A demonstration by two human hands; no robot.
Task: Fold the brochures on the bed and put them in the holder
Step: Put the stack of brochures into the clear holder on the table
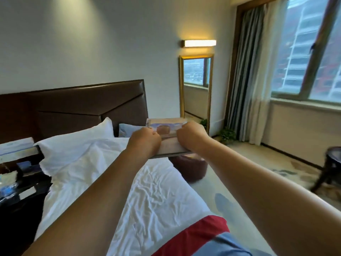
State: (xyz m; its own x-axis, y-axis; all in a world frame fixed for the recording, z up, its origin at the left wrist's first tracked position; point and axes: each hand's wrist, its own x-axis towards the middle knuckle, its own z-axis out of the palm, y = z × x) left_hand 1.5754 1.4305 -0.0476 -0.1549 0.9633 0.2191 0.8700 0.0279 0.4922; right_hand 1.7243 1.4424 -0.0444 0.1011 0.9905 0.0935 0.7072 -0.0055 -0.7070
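I hold a brochure (168, 134) with a tan and blue picture out in front of me, above the far right side of the bed (147, 191). My left hand (145, 141) pinches its left part and my right hand (191, 135) pinches its right part, both with curled fingers. The brochure's top flap stands bent up along a crease, and its lower part lies flat between my hands. At the far left a dark holder (20, 163) stands with several brochures (16, 146) in it, partly cut off by the frame edge.
White pillows (77, 141) lie against the brown headboard (83, 106). A brown pouf (190, 167) sits on the carpet beside the bed. A mirror (196, 87), curtains (245, 74), a window and a dark chair (330, 169) stand to the right.
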